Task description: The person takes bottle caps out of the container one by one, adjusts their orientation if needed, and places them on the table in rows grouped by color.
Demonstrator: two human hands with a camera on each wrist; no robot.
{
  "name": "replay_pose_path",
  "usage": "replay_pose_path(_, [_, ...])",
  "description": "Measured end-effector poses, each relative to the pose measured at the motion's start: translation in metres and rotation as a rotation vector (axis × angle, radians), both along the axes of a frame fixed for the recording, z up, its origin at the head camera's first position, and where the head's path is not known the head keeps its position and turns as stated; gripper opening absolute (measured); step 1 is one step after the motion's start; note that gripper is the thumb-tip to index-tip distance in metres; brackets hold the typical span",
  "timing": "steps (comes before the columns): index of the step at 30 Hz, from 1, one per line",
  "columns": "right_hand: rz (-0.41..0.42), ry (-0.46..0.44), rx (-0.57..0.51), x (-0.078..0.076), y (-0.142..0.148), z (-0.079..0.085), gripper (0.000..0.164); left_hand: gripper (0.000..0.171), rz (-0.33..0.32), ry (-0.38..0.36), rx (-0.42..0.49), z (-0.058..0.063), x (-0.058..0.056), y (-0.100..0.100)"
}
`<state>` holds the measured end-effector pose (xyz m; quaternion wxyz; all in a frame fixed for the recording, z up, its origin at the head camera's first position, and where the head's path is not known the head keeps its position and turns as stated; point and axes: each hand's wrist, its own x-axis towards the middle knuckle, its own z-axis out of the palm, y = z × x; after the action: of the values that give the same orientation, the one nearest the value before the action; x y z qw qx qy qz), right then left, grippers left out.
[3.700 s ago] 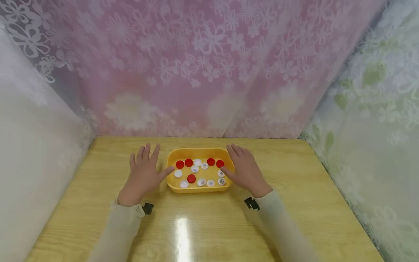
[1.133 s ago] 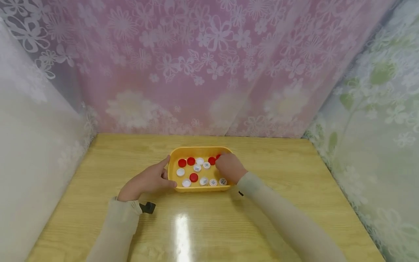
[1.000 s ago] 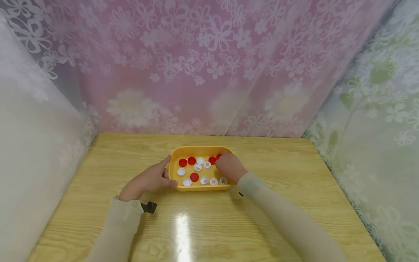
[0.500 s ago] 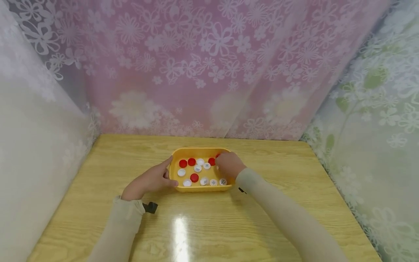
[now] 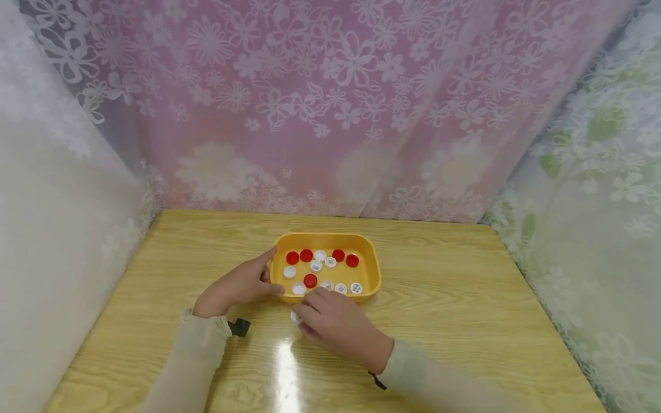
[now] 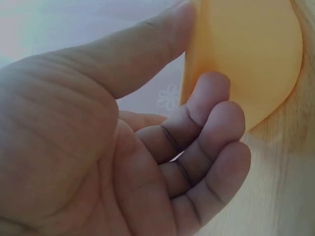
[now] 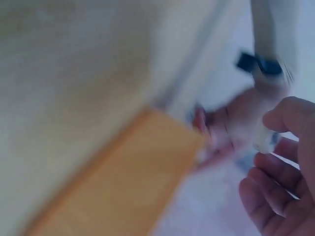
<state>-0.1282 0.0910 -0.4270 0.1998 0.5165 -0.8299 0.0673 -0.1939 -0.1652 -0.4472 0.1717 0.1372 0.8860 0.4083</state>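
Right hand [image 5: 338,324] shifted nearside of yellow tray [image 5: 325,241] | pinches white disc [image 5: 295,316] | left hand [image 5: 237,288] grips left end

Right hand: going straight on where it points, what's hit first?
Likely the left hand, at the near left corner of the yellow tray. The right hand, pinching a white disc, points that way; height is unclear, so it might pass over.

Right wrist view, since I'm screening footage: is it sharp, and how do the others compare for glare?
Right wrist: tray and left hand blurred, right hand clearer. Head: a white glare streak on the table, tray fairly crisp. Left wrist: top left corner washed out.
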Motion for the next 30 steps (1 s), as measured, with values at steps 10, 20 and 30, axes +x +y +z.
replay_pose_path(10, [-0.101,-0.168,0.197,0.003,-0.024,-0.043,0.009,0.103,-0.001,-0.002,-0.02,-0.001,0.001,0.003])
replay_pose_path(20, [-0.148,-0.193,0.228,-0.008,-0.042,-0.053,0.017,0.097,0.004,0.023,-0.026,0.001,0.002,0.002])
replay_pose_path(30, [-0.172,-0.149,0.211,-0.012,-0.051,-0.052,0.016,0.098,-0.013,0.025,-0.018,0.003,0.003,0.002])
